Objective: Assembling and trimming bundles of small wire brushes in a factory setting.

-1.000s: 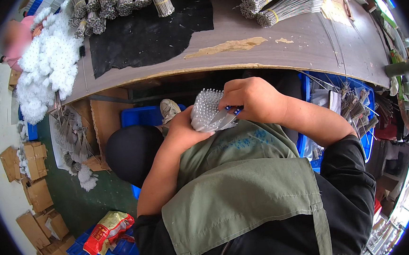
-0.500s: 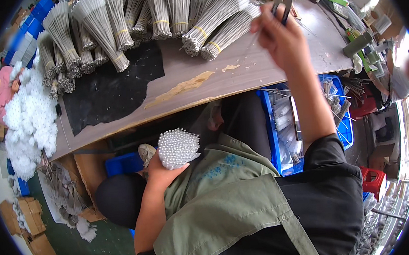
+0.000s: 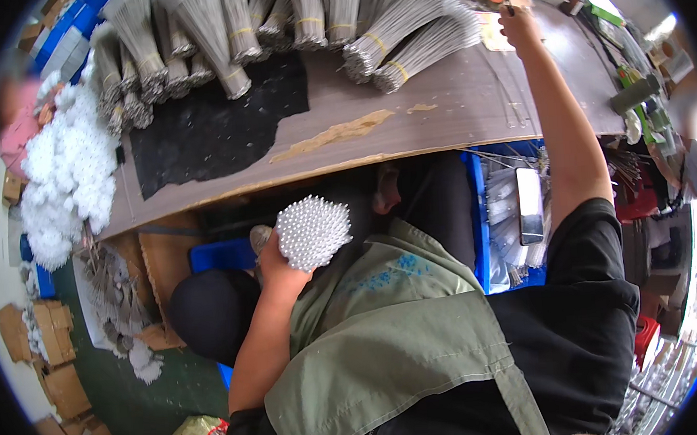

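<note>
A brown workbench (image 3: 454, 105) carried a black mat (image 3: 213, 130) toward its left end and grey wire bundles (image 3: 286, 20) along its far edge. Below the near edge, the left hand (image 3: 275, 263) was clamped around a white bead-tipped bunch (image 3: 311, 232). The right hand (image 3: 517, 24) reached the bench's far right corner; its grip could not be told.

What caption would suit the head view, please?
Left hand holds a white-tipped bundle; right hand reaches across the table.
</note>
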Action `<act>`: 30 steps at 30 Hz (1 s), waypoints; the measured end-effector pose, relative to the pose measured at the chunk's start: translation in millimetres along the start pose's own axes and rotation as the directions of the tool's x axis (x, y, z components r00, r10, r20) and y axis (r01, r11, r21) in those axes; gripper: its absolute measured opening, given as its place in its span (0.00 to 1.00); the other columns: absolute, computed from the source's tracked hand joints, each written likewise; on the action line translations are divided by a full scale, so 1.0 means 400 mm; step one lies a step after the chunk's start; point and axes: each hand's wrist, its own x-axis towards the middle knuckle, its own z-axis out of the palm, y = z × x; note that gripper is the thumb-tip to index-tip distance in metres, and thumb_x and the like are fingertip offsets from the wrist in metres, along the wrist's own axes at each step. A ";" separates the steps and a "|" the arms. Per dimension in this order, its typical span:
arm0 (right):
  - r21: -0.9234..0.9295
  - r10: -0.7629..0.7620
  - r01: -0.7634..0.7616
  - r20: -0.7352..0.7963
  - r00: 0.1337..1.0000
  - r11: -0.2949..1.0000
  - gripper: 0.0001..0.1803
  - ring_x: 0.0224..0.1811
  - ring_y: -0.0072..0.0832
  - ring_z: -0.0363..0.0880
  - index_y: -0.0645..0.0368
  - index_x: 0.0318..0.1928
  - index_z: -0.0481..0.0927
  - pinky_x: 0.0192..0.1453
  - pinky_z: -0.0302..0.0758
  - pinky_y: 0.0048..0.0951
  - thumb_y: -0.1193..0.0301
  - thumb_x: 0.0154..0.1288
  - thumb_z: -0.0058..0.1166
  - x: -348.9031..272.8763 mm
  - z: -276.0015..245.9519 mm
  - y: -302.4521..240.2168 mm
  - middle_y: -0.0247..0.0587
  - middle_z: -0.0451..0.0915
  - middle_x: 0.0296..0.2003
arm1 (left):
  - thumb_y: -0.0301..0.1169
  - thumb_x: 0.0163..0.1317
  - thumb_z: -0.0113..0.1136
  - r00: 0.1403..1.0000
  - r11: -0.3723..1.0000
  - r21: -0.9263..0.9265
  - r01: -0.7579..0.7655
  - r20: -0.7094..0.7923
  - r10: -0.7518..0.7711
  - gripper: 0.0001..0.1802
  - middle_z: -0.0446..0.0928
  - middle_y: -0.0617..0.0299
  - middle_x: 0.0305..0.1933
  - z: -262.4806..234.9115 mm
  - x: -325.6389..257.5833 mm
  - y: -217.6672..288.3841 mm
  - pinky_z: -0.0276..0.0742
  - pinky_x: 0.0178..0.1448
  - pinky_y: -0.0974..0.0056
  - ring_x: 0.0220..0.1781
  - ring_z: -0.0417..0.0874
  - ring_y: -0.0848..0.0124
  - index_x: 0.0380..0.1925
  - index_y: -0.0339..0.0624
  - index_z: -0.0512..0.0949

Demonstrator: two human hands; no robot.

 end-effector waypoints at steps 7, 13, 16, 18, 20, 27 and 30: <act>0.508 -0.264 -0.076 0.563 0.783 0.858 0.27 0.25 0.17 0.61 0.57 0.48 0.79 0.29 0.62 0.19 0.48 0.75 0.35 -0.475 -0.112 -0.325 0.30 0.65 0.24 | 0.32 0.51 0.69 0.985 0.822 0.569 0.029 -0.156 0.073 0.22 0.82 0.57 0.46 0.000 -0.007 0.070 0.75 0.54 0.64 0.49 0.83 0.66 0.47 0.40 0.78; 0.558 -0.639 0.327 0.728 0.248 0.763 0.15 0.32 0.51 0.78 0.62 0.37 0.81 0.36 0.75 0.41 0.61 0.64 0.54 -0.725 -0.172 -0.490 0.53 0.79 0.28 | 0.31 0.47 0.70 0.984 0.889 0.458 -0.014 -0.153 0.094 0.21 0.83 0.56 0.42 -0.008 -0.003 0.054 0.77 0.51 0.62 0.44 0.84 0.63 0.43 0.40 0.79; 0.497 -0.608 0.448 0.782 0.140 0.743 0.14 0.31 0.50 0.78 0.61 0.43 0.82 0.35 0.74 0.41 0.65 0.63 0.56 -0.751 -0.153 -0.491 0.53 0.80 0.29 | 0.29 0.45 0.70 0.984 0.870 0.490 -0.052 -0.123 0.128 0.20 0.82 0.54 0.39 -0.019 -0.005 0.058 0.77 0.48 0.61 0.42 0.84 0.59 0.40 0.40 0.78; 0.487 -0.595 0.467 0.796 0.110 0.738 0.13 0.31 0.49 0.79 0.59 0.41 0.83 0.35 0.75 0.42 0.64 0.63 0.55 -0.759 -0.147 -0.494 0.51 0.80 0.28 | 0.26 0.42 0.69 0.963 0.673 0.707 -0.218 0.042 0.268 0.20 0.81 0.54 0.38 -0.010 -0.002 0.100 0.76 0.47 0.59 0.41 0.82 0.55 0.39 0.41 0.78; 0.478 -0.583 0.479 0.808 0.090 0.736 0.13 0.31 0.49 0.79 0.59 0.41 0.83 0.35 0.75 0.42 0.64 0.63 0.55 -0.766 -0.143 -0.503 0.51 0.81 0.27 | 0.26 0.41 0.68 0.942 0.602 0.756 -0.257 0.055 0.332 0.20 0.81 0.54 0.38 -0.005 -0.007 0.116 0.75 0.48 0.58 0.42 0.81 0.54 0.38 0.41 0.77; 0.458 -0.565 0.536 0.824 0.044 0.709 0.14 0.30 0.47 0.79 0.57 0.40 0.84 0.36 0.75 0.43 0.61 0.64 0.52 -0.778 -0.128 -0.509 0.49 0.81 0.27 | 0.25 0.42 0.66 0.933 0.482 0.836 -0.263 0.094 0.347 0.20 0.80 0.57 0.41 0.001 -0.013 0.137 0.70 0.54 0.56 0.46 0.79 0.54 0.40 0.43 0.77; 0.450 -0.565 0.565 0.824 0.034 0.691 0.14 0.30 0.47 0.79 0.56 0.39 0.84 0.35 0.75 0.42 0.61 0.64 0.52 -0.780 -0.127 -0.511 0.48 0.81 0.26 | 0.25 0.43 0.65 0.932 0.450 0.852 -0.266 0.109 0.345 0.20 0.80 0.57 0.41 0.004 -0.013 0.139 0.69 0.55 0.55 0.47 0.79 0.55 0.40 0.44 0.77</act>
